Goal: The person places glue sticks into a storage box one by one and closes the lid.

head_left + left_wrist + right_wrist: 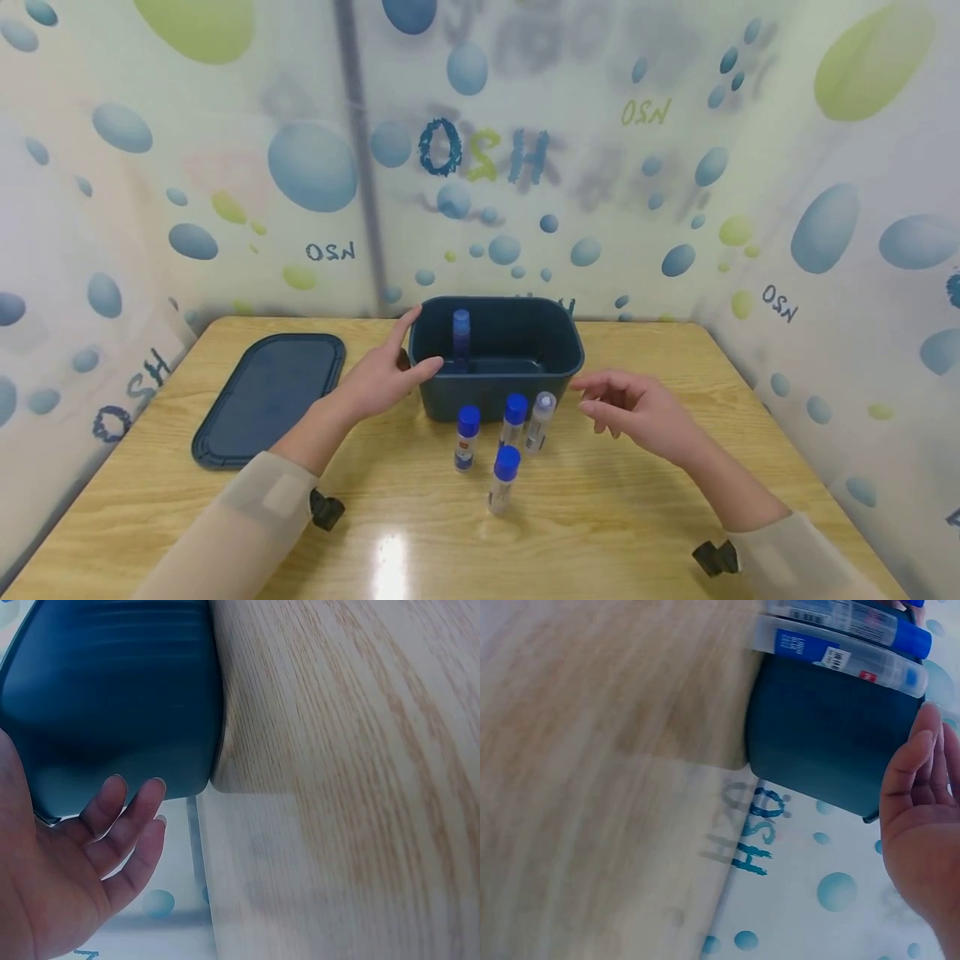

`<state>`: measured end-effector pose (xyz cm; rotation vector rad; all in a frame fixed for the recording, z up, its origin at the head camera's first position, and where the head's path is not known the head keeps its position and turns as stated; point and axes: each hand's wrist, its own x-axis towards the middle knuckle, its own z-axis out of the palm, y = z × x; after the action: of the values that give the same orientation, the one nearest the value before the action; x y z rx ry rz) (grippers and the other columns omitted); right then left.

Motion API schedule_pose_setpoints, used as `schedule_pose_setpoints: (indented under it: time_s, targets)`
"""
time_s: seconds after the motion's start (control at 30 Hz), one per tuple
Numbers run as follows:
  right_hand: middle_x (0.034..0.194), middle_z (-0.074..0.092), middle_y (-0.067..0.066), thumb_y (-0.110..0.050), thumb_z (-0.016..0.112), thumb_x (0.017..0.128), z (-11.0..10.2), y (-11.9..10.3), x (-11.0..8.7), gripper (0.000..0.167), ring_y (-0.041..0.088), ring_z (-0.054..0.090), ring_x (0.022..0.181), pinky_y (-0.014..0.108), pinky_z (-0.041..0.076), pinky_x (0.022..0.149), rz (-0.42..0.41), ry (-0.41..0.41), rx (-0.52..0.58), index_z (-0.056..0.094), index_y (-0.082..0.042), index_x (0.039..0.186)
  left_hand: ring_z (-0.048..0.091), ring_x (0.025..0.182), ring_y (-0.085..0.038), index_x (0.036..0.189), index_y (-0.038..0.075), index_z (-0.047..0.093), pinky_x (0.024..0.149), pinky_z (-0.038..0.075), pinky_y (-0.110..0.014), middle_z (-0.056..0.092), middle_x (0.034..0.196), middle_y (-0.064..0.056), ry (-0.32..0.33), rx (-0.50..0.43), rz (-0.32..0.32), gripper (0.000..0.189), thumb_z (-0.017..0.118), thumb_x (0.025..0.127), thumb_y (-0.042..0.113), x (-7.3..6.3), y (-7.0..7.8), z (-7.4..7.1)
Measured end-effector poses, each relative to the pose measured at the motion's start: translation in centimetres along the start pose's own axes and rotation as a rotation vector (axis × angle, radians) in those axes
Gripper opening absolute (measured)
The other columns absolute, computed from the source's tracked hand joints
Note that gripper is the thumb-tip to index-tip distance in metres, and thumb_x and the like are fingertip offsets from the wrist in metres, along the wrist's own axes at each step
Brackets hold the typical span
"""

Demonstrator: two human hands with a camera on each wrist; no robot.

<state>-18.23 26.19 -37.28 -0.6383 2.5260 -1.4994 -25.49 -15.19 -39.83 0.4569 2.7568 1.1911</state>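
Note:
A dark blue plastic bin (450,402) stands near the back of the table. One blue-capped glue stick (461,337) stands upright inside its left part. My left hand (371,379) rests at the bin's left end, thumb over the near rim and index finger along the far corner. The other fingers lie relaxed beside the end wall in the left wrist view. Before the bin stand several glue sticks, among them a left one (466,442), a front one (503,481) and a pale-capped one (539,423). Loosely bent and holding nothing, my right hand (645,414) hovers right of the pale-capped stick.
A flat dark blue lid (270,400) lies on the table left of the bin. The wooden table (600,533) runs back to a curtain (592,192) printed with blue and green ovals, which also hangs at both sides.

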Motion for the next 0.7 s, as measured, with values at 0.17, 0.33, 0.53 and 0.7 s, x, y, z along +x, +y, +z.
schedule_pose_setpoints:
  time_s: [0.17, 0.33, 0.53, 0.7]
  targets:
    - [0.13, 0.074, 0.014, -0.019, 0.075, 0.106, 0.5, 0.6, 0.2, 0.033, 0.039, 0.074, 0.087, 0.037, 0.062, 0.067, 0.027, -0.031, 0.02, 0.073, -0.013, 0.138, 0.051, 0.066, -0.025, 0.176, 0.043, 0.0, 0.063, 0.043, -0.039, 0.055, 0.075, -0.006, -0.001, 0.0, -0.005, 0.099, 0.06, 0.104, 0.072, 0.0, 0.0, 0.0]
    - [0.144, 0.068, 0.024, -0.016, 0.075, 0.105, 1.1, 0.8, 0.5, 0.04, 0.038, 0.076, 0.09, 0.034, 0.062, 0.068, 0.021, -0.071, 0.051, 0.07, -0.01, 0.144, 0.053, 0.068, -0.025, 0.176, 0.043, 0.0, 0.063, 0.043, -0.039, 0.056, 0.077, -0.006, 0.001, 0.0, -0.008, 0.099, 0.06, 0.103, 0.072, 0.0, 0.0, 0.0]
    - [0.148, 0.065, 0.021, -0.019, 0.076, 0.105, 1.9, 0.7, 1.1, 0.048, 0.026, 0.079, 0.092, 0.033, 0.063, 0.07, 0.051, -0.118, 0.053, 0.065, -0.01, 0.151, 0.053, 0.068, -0.025, 0.176, 0.043, 0.0, 0.063, 0.043, -0.038, 0.056, 0.078, -0.007, 0.003, 0.003, -0.008, 0.099, 0.06, 0.103, 0.072, -0.1, 0.0, 0.0]
    - [0.143, 0.066, 0.023, -0.02, 0.075, 0.106, 2.6, 0.3, 1.6, 0.049, 0.032, 0.08, 0.093, 0.036, 0.063, 0.069, 0.045, -0.139, 0.05, 0.063, -0.01, 0.153, 0.052, 0.067, -0.025, 0.176, 0.044, 0.0, 0.063, 0.043, -0.038, 0.055, 0.077, -0.006, 0.0, -0.001, -0.007, 0.099, 0.06, 0.103, 0.072, -0.1, 0.0, 0.0]
